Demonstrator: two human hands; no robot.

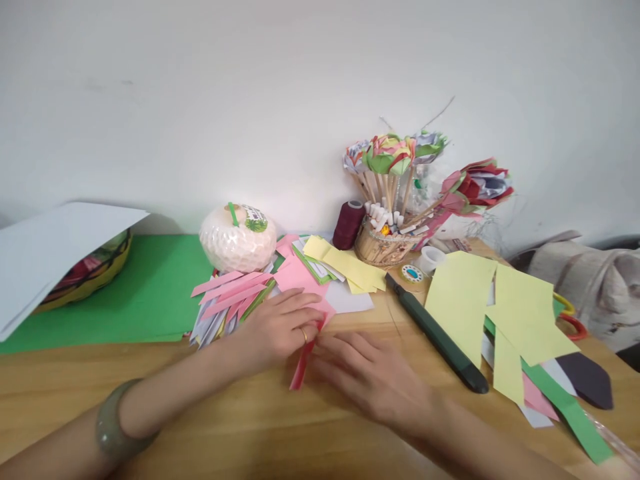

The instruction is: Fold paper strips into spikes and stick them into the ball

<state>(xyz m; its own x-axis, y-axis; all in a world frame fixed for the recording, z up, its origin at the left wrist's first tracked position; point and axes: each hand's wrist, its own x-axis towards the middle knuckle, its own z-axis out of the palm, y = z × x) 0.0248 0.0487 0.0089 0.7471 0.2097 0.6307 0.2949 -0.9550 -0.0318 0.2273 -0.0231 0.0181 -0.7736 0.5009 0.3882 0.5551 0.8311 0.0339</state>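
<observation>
A folded strip of pink-red paper [300, 371] slants over the wooden table between my two hands. My left hand [283, 325], with a ring on one finger, is closed on the strip's upper part. From the right, the fingers of my right hand [367, 379] are bent against the strip's edge; their tips are partly hidden, and they look closed on it too. Behind my left hand lie pink paper pieces [299, 275]. A pile of folded pink strips [235, 292] rests on white and yellow ones just left of it.
At right lie a dark green box cutter [437, 335] and yellow paper sheets [527, 310]. Paper flowers [390, 155] on sticks stand in a basket [375, 245] beside a maroon thread spool [348, 225]. A wrapped white coconut [237, 241] sits on green sheets [155, 293].
</observation>
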